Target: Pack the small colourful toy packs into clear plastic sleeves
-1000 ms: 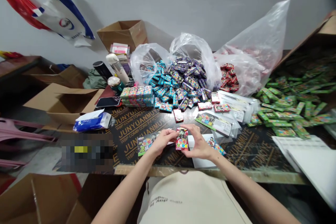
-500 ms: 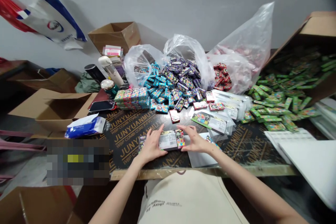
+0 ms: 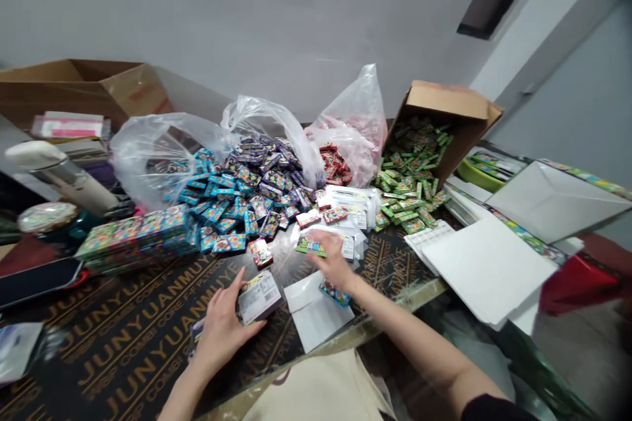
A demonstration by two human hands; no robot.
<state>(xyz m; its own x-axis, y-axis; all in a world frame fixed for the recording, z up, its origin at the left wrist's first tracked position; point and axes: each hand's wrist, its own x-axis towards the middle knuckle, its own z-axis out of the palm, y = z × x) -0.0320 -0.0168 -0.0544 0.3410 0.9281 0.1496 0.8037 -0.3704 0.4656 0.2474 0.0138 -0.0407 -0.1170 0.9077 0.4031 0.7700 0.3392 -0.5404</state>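
My left hand rests on the table with its fingers and thumb around the side of a small carton, its grey barcode face turned up. Part of another dark printed packet shows beside that hand's outer edge. Over a flat green-printed packet reaches my right hand, thumb and fingers apart; whether it touches the packet I cannot tell. A white sheet or envelope lies between my hands, and a blue printed box is partly under my right wrist. A small red-and-white box sits just beyond the carton.
Heaps of blue, purple, red and green small boxes spread along the back, beside plastic bags. A stacked block of boxes, a bottle and a phone stand left. White boards lie right.
The view has swung right. My right hand has left the carton and moved forward to the flat packet. The red printed end beside the carton no longer shows. My left hand stays on the carton.
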